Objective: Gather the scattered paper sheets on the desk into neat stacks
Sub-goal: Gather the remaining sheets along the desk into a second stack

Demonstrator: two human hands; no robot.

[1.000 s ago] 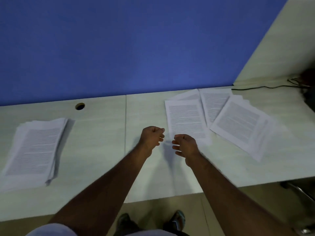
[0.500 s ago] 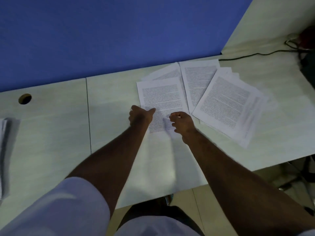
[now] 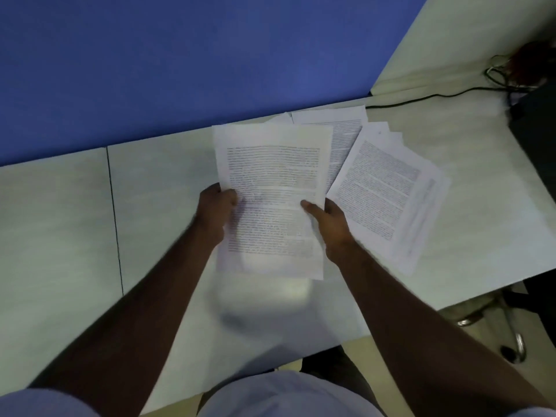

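Note:
A printed paper sheet [image 3: 270, 176] is lifted off the pale desk [image 3: 60, 221], held between both hands. My left hand [image 3: 215, 210] grips its left edge, thumb on top. My right hand [image 3: 329, 222] pinches its right edge. Behind it lie more printed sheets [image 3: 343, 130] against the blue wall. To the right a fanned pile of several sheets [image 3: 388, 194] lies askew on the desk. The lifted sheet casts a blurred shadow on the desk below it.
A blue partition [image 3: 180, 61] backs the desk. A black cable [image 3: 436, 96] runs along the back right towards a dark object [image 3: 535, 139] at the right edge. Chair legs [image 3: 511, 332] show below the desk's front right edge.
Both hands reached the front sheet, took it by its side edges and raised it off the desk. The view swung right; the stack on the left has left the frame.

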